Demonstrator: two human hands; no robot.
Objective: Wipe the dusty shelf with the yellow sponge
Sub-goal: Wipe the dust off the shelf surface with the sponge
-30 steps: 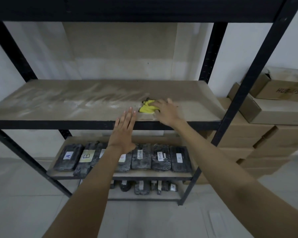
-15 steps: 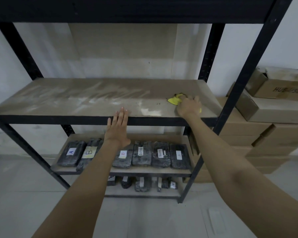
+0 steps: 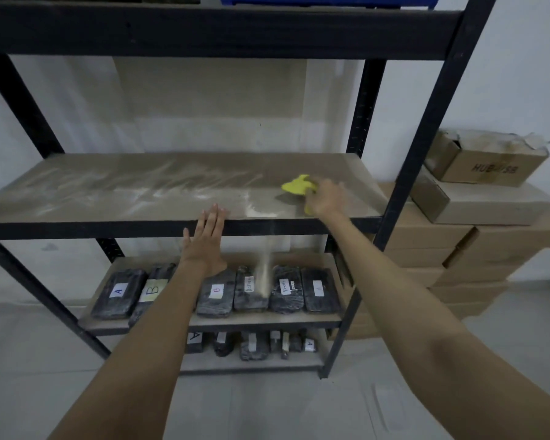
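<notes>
As R hand blurs, yellow sponge half hidden, grip unclear.

Since a second ago the right hand carries the yellow sponge from the middle front of the dusty shelf over to its right end, and in the last half second it lifts slightly back from the front edge, blurred with motion. A thin stream of dust now falls off the shelf's front edge, down past the black packages on the lower board. The left hand, flat with fingers straight, drops from over the shelf's front to just its fingertips at the black edge rail.
</notes>
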